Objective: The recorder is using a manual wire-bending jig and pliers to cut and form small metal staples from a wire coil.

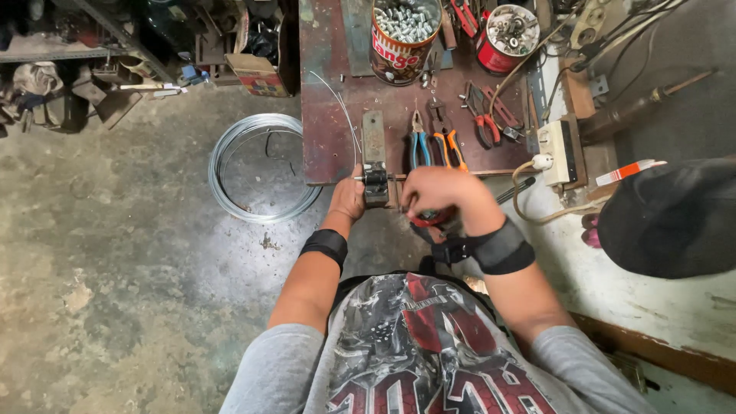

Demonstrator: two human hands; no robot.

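Head view: the left hand [347, 198] is closing around a thin wire [343, 115] just beside a small bench vise [375, 178] at the near edge of the workbench [326, 146], while the right hand [438, 195] is gripping a red-handled tool [429, 220] to the vise's right. Blue pliers [418, 146] and orange pliers [448, 144] are lying just behind the hands, a wire coil [264, 167] is resting on the floor to the left, and a tin of bolts [402, 34] is standing at the back.

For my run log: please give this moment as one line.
left hand: at wire, vise | right hand: on red-handled tool | pliers: on bench
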